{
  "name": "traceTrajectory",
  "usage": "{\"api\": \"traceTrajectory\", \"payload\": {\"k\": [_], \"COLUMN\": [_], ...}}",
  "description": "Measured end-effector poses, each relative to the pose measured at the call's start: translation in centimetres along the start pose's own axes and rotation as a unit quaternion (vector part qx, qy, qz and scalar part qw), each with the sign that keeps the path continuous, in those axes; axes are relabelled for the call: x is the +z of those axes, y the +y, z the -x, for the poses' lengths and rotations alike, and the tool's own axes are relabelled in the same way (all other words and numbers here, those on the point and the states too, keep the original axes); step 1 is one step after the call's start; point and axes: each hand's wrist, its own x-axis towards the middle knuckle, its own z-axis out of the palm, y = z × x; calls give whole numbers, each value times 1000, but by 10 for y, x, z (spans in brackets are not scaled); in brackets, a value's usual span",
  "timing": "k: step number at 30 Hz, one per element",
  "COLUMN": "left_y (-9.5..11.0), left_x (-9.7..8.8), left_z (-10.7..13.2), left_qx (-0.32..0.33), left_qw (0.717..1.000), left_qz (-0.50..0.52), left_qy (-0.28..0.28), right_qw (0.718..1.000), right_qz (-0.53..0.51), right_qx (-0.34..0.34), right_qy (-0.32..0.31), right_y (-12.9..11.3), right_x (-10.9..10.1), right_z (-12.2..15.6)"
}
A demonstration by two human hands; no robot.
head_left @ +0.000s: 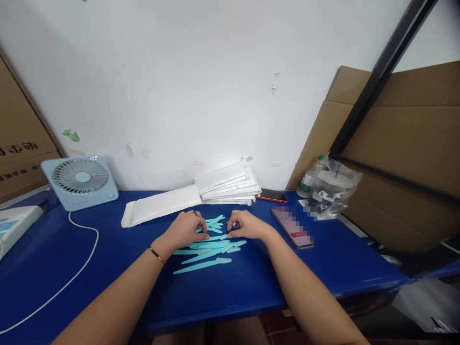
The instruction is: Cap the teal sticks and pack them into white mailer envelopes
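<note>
Several thin teal plastic sticks (208,249) lie in a loose pile on the blue table (72,249). My left hand (187,227) rests on the left side of the pile, fingers curled down and pinching at the sticks; it wears a ring, and a gold bracelet sits on that wrist. My right hand (246,224) is on the right side of the pile, fingers curled and pinched on a stick end. The hands are a little apart, both touching the pile.
White flat packets (158,205) and a stack of them (230,184) lie behind the pile. A small blue fan (81,181) with a white cable stands at left. Two phones (293,227) (272,195), a bottle and a clear bag (332,189) are at right. Cardboard boxes flank both sides.
</note>
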Motion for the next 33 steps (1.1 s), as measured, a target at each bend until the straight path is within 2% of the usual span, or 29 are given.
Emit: {"api": "traceTrajectory", "payload": {"k": [5,7,11,13,15,19,21,23,26,29,33], "left_y": [2,-2,-11,-12,-9,4,11,17,21,17,1], "left_x": [8,7,-2,-5,-6,-3,-2,-1,0,0,-4], "left_z": [-4,-5,-3,-2,-2,-1,1,2,3,1,0], "left_qx": [-3,-10,-57,-79,-78,-22,3,19,33,35,-24], "left_qw": [1000,1000,997,996,996,999,998,997,997,998,1000], "left_qz": [-2,-10,-32,-19,10,45,54,61,60,42,8], "left_qy": [-22,-10,32,48,46,4,-21,-38,-43,-36,8], "right_qw": [999,1000,994,992,996,994,990,989,992,997,998], "right_qz": [-5,-10,9,11,-3,-11,0,-7,-34,-34,18], "right_qx": [17,29,66,75,65,39,36,31,19,15,59], "right_qy": [-28,-3,88,104,62,-102,-138,-144,-116,-72,22], "right_y": [-2,4,16,17,14,2,-1,-2,-1,3,14], "right_x": [3,0,-10,-16,-20,-22,-20,-18,-17,-18,-22], "right_z": [-3,-3,1,4,8,12,11,10,9,9,8]}}
